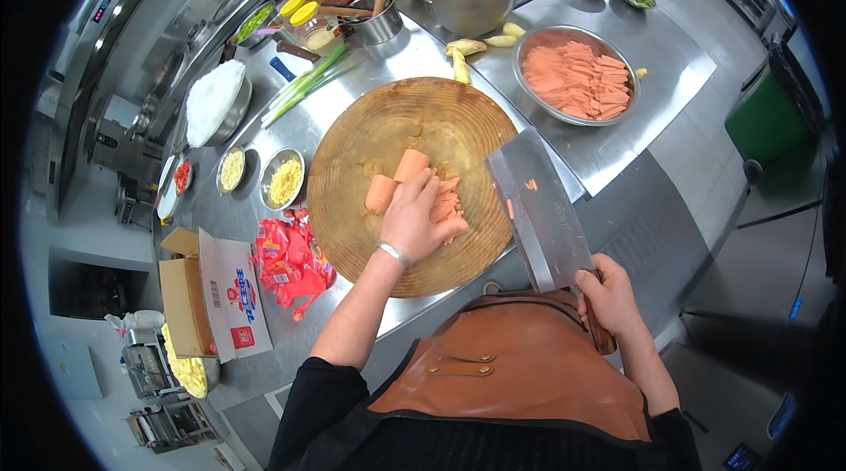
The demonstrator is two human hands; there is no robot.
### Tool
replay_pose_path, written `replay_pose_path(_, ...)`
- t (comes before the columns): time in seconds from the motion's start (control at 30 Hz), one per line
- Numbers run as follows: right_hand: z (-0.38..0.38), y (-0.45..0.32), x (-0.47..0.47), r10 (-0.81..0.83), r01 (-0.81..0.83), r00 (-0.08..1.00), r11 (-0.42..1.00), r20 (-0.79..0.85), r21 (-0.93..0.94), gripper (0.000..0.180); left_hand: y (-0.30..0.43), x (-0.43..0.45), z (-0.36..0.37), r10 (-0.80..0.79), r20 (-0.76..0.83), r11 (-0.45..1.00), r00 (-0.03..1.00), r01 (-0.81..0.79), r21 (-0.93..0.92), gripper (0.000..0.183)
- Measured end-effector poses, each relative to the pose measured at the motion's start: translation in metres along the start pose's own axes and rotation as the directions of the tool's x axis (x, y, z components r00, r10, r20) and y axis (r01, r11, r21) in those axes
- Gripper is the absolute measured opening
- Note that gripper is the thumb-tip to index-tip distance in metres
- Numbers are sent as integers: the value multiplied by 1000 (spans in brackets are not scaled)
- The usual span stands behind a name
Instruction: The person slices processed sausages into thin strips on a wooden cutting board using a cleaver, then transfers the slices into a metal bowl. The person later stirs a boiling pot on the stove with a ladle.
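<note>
On a round wooden chopping board (pixel 370 114) lie two thick sausage pieces (pixel 381 195) and a small pile of sausage slices (pixel 447 201). My left hand (pixel 418 216), with a silvery bracelet at the wrist, cups the slices between thumb and fingers, its back against the thick pieces. Part of the sausage is hidden under it. To the right, my right hand (pixel 609 296) grips the wooden handle of a Chinese cleaver (pixel 545 213). The wide blade overhangs the board's right edge, and bits of sausage stick to it.
A steel bowl of cut sausage (pixel 575 84) stands beyond the cleaver. Red wrappers (pixel 291 263) and an open cardboard box (pixel 215 296) sit at the left. Scallions (pixel 307 88), a heaped white bowl (pixel 215 104) and a steel pot with wooden handles (pixel 378 21) line the far side.
</note>
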State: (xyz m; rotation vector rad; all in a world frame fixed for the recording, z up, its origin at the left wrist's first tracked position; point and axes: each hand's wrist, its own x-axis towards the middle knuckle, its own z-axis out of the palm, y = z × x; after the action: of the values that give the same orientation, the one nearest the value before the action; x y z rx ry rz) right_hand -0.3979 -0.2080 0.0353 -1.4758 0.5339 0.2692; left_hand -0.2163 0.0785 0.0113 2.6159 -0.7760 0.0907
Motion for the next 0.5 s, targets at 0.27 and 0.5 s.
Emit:
replay_pose_path(0.27, 2, 12, 14, 111, -117, 992, 981, 54, 152, 14, 9, -3, -2, -43, 227, 991, 973, 13, 132, 122)
replay_pose_path(0.5, 27, 11, 40, 164, -169, 978, 985, 129, 25, 16, 1, -8, 20, -86, 65, 996, 994, 87, 2, 109)
